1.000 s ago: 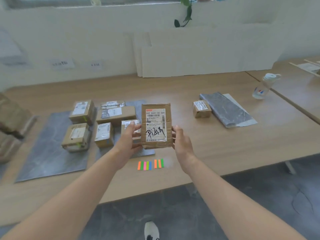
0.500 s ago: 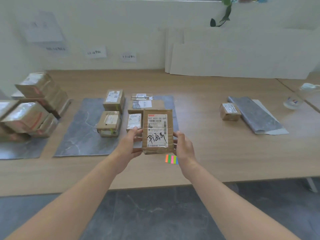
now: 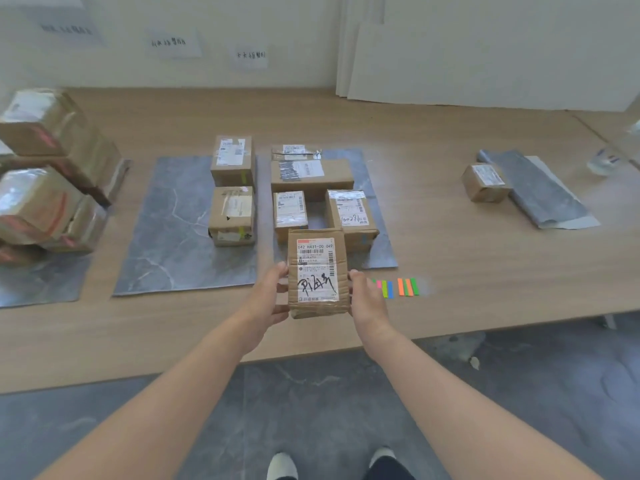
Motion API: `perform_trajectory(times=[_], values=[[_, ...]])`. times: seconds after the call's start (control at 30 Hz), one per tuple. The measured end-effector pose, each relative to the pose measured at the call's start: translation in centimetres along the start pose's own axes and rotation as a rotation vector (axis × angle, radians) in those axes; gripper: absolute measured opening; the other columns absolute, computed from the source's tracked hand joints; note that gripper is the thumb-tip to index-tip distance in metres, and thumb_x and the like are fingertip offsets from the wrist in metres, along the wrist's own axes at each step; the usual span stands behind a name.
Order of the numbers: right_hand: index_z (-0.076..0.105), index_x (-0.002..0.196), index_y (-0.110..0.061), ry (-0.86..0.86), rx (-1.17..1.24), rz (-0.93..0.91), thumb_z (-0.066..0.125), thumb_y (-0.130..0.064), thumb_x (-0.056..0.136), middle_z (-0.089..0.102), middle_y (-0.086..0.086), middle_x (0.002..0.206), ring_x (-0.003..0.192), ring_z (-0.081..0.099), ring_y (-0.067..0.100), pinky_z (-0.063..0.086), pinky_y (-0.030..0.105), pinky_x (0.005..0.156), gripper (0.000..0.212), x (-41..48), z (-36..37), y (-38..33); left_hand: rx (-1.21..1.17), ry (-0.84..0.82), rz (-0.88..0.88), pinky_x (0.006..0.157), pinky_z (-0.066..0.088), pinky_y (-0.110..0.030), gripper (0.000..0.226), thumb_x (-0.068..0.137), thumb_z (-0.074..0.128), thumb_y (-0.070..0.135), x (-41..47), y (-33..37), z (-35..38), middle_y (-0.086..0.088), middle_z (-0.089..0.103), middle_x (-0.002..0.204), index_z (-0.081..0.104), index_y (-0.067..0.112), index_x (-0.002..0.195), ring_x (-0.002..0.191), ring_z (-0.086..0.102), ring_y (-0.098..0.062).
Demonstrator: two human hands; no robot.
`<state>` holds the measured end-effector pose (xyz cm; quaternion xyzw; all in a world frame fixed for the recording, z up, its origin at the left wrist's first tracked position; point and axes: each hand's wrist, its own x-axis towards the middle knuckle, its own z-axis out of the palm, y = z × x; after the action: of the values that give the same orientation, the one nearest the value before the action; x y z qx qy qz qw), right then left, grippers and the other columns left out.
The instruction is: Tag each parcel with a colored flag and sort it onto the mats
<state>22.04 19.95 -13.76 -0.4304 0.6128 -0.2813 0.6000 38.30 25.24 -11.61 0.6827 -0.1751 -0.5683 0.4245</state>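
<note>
I hold a flat brown parcel (image 3: 317,273) with a white label and black handwriting up above the table's front edge. My left hand (image 3: 268,299) grips its left side and my right hand (image 3: 365,299) grips its right side. Colored flags (image 3: 398,287) in pink, blue, orange and green lie on the table just right of my right hand. Behind the parcel, a grey mat (image 3: 377,251) carries several parcels (image 3: 311,174). A second grey mat (image 3: 166,230) to its left carries two parcels (image 3: 232,161). I see no flag on the held parcel.
Large taped boxes (image 3: 45,188) are stacked at the far left on another grey mat (image 3: 41,282). At the right lie a small parcel (image 3: 485,181), a folded grey mat (image 3: 540,192) and a plastic bottle (image 3: 606,161). White boards (image 3: 485,50) lean on the wall.
The view has swung left and down, bringing the stacked boxes at the left into sight. Both hands keep the same grip on the parcel, held slightly lower near the flags.
</note>
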Motion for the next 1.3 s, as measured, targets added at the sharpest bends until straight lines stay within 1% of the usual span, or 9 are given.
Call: perform_trajectory(times=[0.23, 0.4, 0.57, 0.67, 0.8, 0.97, 1.07, 1.17, 1.3], values=[[0.070, 0.089, -0.023, -0.051, -0.115, 0.050, 0.035, -0.047, 0.090, 0.077, -0.004, 0.094, 0.088, 0.065, 0.017, 0.048, 0.034, 0.076, 0.042, 2.5, 2.3, 2.9, 0.013, 0.023, -0.099, 0.109, 0.044, -0.046, 0.046, 0.102, 0.035, 0.055, 2.9, -2.4, -1.7, -0.001, 0.059, 0.117, 0.055, 0.028, 0.134, 0.111, 0.061, -0.034], [0.056, 0.065, -0.027, -0.058, -0.139, 0.076, 0.037, -0.034, 0.097, 0.060, -0.013, 0.069, 0.067, 0.049, 0.011, 0.037, 0.031, 0.064, 0.038, 3.0, 3.3, 5.3, 0.012, 0.045, -0.185, 0.108, 0.044, -0.047, 0.049, 0.101, 0.038, 0.057, 4.4, -4.8, -2.6, -0.003, 0.059, 0.120, 0.055, 0.027, 0.135, 0.113, 0.061, -0.037], [0.067, 0.084, -0.025, -0.074, -0.199, 0.093, 0.037, -0.036, 0.104, 0.070, -0.012, 0.088, 0.079, 0.058, 0.004, 0.044, 0.027, 0.072, 0.038, 4.4, 3.2, 6.1, 0.031, 0.054, -0.188, 0.105, 0.047, -0.047, 0.041, 0.101, 0.035, 0.055, 5.3, -5.5, -2.7, 0.005, 0.060, 0.112, 0.058, 0.032, 0.126, 0.107, 0.063, -0.033], [0.066, 0.091, -0.021, -0.069, -0.216, 0.095, 0.037, -0.037, 0.103, 0.070, -0.005, 0.094, 0.086, 0.059, 0.012, 0.044, 0.030, 0.076, 0.035, 5.0, 3.0, 6.3, 0.077, 0.059, -0.190, 0.104, 0.048, -0.047, 0.041, 0.102, 0.033, 0.054, 5.4, -5.4, -2.4, 0.007, 0.060, 0.107, 0.055, 0.032, 0.129, 0.101, 0.063, -0.031], [0.065, 0.102, -0.014, -0.074, -0.211, 0.110, 0.039, -0.039, 0.101, 0.070, 0.005, 0.105, 0.093, 0.059, 0.017, 0.044, 0.032, 0.078, 0.037, 5.0, 2.9, 6.8, 0.133, 0.064, -0.194, 0.101, 0.051, -0.049, 0.043, 0.100, 0.033, 0.055, 5.7, -5.1, -2.4, 0.003, 0.061, 0.111, 0.054, 0.031, 0.129, 0.107, 0.065, -0.038], [0.064, 0.103, -0.013, -0.081, -0.189, 0.126, 0.040, -0.043, 0.099, 0.070, 0.005, 0.103, 0.092, 0.059, 0.018, 0.043, 0.032, 0.077, 0.039, 5.1, 2.5, 7.0, 0.154, 0.084, -0.221, 0.100, 0.051, -0.050, 0.041, 0.101, 0.032, 0.054, 5.3, -4.6, -1.7, 0.001, 0.060, 0.110, 0.052, 0.029, 0.126, 0.105, 0.062, -0.037], [0.064, 0.103, -0.015, -0.083, -0.141, 0.142, 0.040, -0.049, 0.089, 0.070, 0.006, 0.103, 0.092, 0.061, 0.023, 0.049, 0.040, 0.085, 0.044, 5.1, 2.1, 6.7, 0.183, 0.183, -0.138, 0.094, 0.047, -0.044, 0.025, 0.101, 0.033, 0.049, 5.2, -3.5, -0.7, 0.006, 0.054, 0.101, 0.052, 0.034, 0.106, 0.095, 0.054, -0.021], [0.063, 0.111, -0.014, -0.046, -0.123, 0.130, 0.042, -0.039, 0.100, 0.062, -0.003, 0.095, 0.096, 0.059, 0.020, 0.049, 0.039, 0.090, 0.035, 5.6, 1.0, 6.5, 0.223, 0.351, 0.098, 0.069, 0.043, -0.038, 0.020, 0.095, 0.036, 0.036, 5.1, -2.6, 0.1, 0.008, 0.051, 0.080, 0.045, 0.028, 0.079, 0.072, 0.047, -0.014], [0.060, 0.099, -0.026, 0.008, -0.080, 0.094, 0.045, -0.035, 0.103, 0.059, -0.007, 0.090, 0.091, 0.058, 0.017, 0.051, 0.037, 0.088, 0.018, 6.9, -1.6, 6.3, 0.056, 0.414, 0.279, 0.090, 0.051, -0.038, 0.017, 0.093, 0.043, 0.033, 5.7, -1.3, 1.6, 0.005, 0.063, 0.093, 0.059, 0.026, 0.092, 0.091, 0.059, -0.014]])
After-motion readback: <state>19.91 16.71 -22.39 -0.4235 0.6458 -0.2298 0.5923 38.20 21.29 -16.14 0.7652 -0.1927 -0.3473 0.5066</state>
